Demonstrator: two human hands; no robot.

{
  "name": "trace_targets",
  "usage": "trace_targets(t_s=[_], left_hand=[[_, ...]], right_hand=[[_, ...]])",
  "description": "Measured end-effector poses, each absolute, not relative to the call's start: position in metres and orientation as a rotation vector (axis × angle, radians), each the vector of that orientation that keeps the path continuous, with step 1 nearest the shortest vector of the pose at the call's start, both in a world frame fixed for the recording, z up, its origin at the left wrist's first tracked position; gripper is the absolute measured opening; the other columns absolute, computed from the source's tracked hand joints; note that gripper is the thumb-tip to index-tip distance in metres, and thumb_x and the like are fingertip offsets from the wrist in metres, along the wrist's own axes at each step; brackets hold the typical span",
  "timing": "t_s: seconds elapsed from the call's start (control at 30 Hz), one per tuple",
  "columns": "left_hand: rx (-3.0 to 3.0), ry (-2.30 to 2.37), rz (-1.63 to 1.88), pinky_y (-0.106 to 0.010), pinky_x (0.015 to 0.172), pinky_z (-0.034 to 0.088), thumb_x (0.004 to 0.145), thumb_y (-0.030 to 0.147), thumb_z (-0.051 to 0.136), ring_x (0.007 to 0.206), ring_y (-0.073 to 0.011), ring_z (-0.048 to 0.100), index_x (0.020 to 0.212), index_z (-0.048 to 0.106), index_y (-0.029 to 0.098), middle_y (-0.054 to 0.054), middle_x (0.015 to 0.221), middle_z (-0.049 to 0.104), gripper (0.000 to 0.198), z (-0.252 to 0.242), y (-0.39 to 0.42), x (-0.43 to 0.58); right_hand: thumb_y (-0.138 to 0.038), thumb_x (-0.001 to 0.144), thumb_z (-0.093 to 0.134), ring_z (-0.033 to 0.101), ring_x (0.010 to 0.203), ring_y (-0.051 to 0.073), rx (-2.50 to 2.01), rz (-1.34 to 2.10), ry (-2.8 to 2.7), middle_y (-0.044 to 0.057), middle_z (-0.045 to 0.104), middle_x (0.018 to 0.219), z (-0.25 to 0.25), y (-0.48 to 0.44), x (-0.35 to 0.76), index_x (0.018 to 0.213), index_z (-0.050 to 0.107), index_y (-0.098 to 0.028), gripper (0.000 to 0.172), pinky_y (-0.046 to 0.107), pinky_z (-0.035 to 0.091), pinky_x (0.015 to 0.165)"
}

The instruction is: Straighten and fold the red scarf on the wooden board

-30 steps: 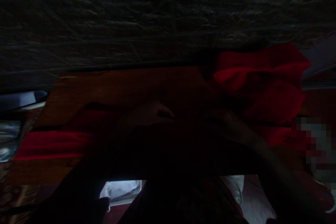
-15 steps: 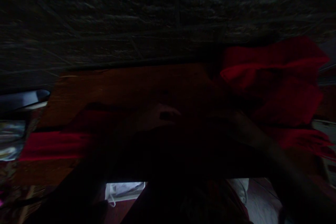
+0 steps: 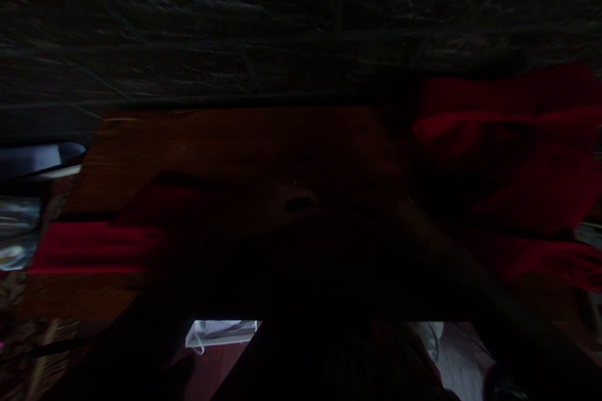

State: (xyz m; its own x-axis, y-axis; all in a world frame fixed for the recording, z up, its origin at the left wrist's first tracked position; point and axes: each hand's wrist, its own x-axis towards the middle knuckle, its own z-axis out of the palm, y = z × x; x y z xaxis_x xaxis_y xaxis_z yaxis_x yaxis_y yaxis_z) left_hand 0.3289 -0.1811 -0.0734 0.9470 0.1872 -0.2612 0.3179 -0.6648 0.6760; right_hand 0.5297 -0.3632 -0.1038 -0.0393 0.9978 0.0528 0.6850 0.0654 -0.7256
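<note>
The scene is very dark. My left hand (image 3: 277, 207) lies low on a brown wooden table (image 3: 226, 144), near its middle, beside a strip of red cloth (image 3: 94, 247) that runs off to the left. Its fingers are lost in shadow. My right hand (image 3: 390, 207) is only a dim shape at the end of my right forearm (image 3: 470, 276), which reaches in from the lower right. It sits close to a bunched heap of red cloth (image 3: 508, 150) at the table's right end. Whether either hand grips the cloth is hidden by the dark.
A dark rough wall (image 3: 282, 25) fills the top half behind the table. A pale object (image 3: 37, 160) and something shiny (image 3: 19, 232) lie at the left edge. Below the table's near edge show a white item (image 3: 221, 332) and pale floor (image 3: 451, 357).
The view has shifted, so the red heap now sits further right in the picture. The picture has grown darker, and both hands stay in about the same place on the table.
</note>
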Motion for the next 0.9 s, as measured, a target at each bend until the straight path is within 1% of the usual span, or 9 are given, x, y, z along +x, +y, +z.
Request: trace_targets(t_s=[0.1,0.23,0.37,0.47,0.63,0.77,0.9], left_hand=[[2.319,0.364,-0.233,-0.028,0.091,0.046,0.097,0.036,0.056,0.097,-0.0168,0.065,0.103,0.071,0.023,0.000,0.104,0.072,0.021,-0.074,-0.181,0.328],[2.364,0.346,-0.202,-0.028,0.090,0.045,0.098,0.033,0.054,0.097,-0.0166,0.064,0.106,0.069,0.022,-0.001,0.106,0.071,0.020,-0.076,-0.182,0.328],[2.409,0.299,-0.167,-0.028,0.090,0.044,0.097,0.033,0.056,0.096,-0.0169,0.063,0.100,0.070,0.020,-0.002,0.104,0.069,0.020,-0.078,-0.181,0.327],[2.427,0.275,-0.183,-0.029,0.088,0.045,0.098,0.034,0.053,0.094,-0.0167,0.062,0.098,0.070,0.019,-0.003,0.103,0.068,0.023,-0.078,-0.178,0.325],[2.423,0.301,-0.283,-0.030,0.085,0.044,0.099,0.035,0.052,0.093,-0.0173,0.062,0.097,0.071,0.018,-0.003,0.104,0.067,0.025,-0.072,-0.175,0.323],[2.426,0.304,-0.305,-0.029,0.085,0.045,0.099,0.035,0.052,0.093,-0.0166,0.062,0.095,0.072,0.018,-0.004,0.105,0.067,0.027,-0.070,-0.174,0.322],[2.404,0.279,-0.242,-0.028,0.085,0.046,0.099,0.031,0.052,0.092,-0.0151,0.063,0.096,0.074,0.021,-0.002,0.104,0.069,0.024,-0.076,-0.172,0.319]], right_hand=[[-0.016,0.095,0.052,0.068,0.094,0.018,-1.623,0.700,-1.785,0.005,0.071,0.106,-0.104,-0.367,0.534,0.111,0.071,-0.023,0.026,0.030,0.055,0.083],[-0.019,0.097,0.052,0.068,0.097,0.019,-1.624,0.698,-1.785,0.005,0.070,0.110,-0.102,-0.369,0.534,0.111,0.072,-0.024,0.025,0.029,0.055,0.082],[-0.024,0.097,0.055,0.067,0.085,0.017,-1.688,0.676,-1.774,0.005,0.071,0.099,-0.102,-0.369,0.534,0.101,0.072,-0.020,0.017,0.027,0.054,0.074],[-0.026,0.098,0.054,0.066,0.080,0.016,-1.740,0.686,-1.764,0.005,0.070,0.095,-0.102,-0.369,0.533,0.096,0.072,-0.020,0.018,0.027,0.053,0.070],[-0.027,0.100,0.050,0.066,0.071,0.015,-1.801,0.660,-1.742,0.005,0.071,0.088,-0.099,-0.370,0.531,0.096,0.070,-0.019,0.022,0.026,0.050,0.062],[-0.027,0.100,0.049,0.067,0.074,0.017,-1.846,0.599,-1.785,0.007,0.072,0.093,-0.098,-0.371,0.529,0.098,0.070,-0.017,0.023,0.028,0.049,0.062],[-0.026,0.100,0.050,0.066,0.072,0.017,-1.957,0.576,-1.797,0.007,0.072,0.092,-0.098,-0.370,0.526,0.096,0.070,-0.015,0.023,0.027,0.046,0.061]])
